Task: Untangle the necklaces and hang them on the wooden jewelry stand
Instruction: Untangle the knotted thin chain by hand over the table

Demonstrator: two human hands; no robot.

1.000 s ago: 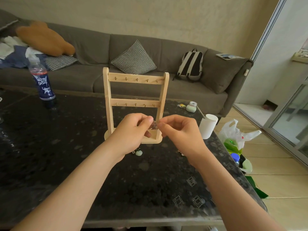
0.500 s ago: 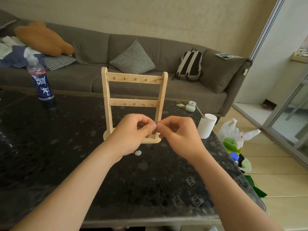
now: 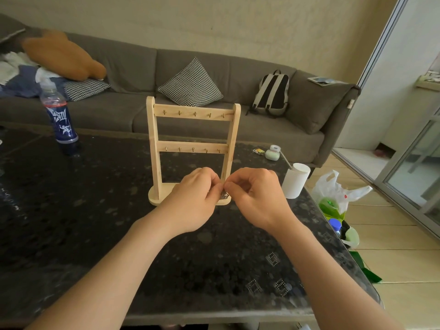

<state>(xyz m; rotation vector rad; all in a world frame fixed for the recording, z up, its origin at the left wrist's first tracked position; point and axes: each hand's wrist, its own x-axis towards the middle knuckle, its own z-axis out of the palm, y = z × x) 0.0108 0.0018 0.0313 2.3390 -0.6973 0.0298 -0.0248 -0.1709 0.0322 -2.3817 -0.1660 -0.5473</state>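
Note:
A wooden jewelry stand (image 3: 192,129) stands upright on the dark stone table (image 3: 71,222), with two cross bars of small brass hooks, all bare. Just in front of its base, my left hand (image 3: 192,201) and my right hand (image 3: 254,198) meet fingertip to fingertip. Between them they pinch a small dark tangle of necklaces (image 3: 223,194), most of it hidden by my fingers. The tangle hangs low, close over the stand's base.
A blue drink bottle (image 3: 60,115) stands at the table's far left. A white paper cup (image 3: 295,183) sits at the right edge, with a small green container (image 3: 272,154) behind it. A grey sofa runs behind the table; plastic bags lie on the floor at right.
Both hands have dropped lower, from in front of the stand's lower opening down to its base, still holding the tangle. The pale green pendant below my left hand is no longer visible.

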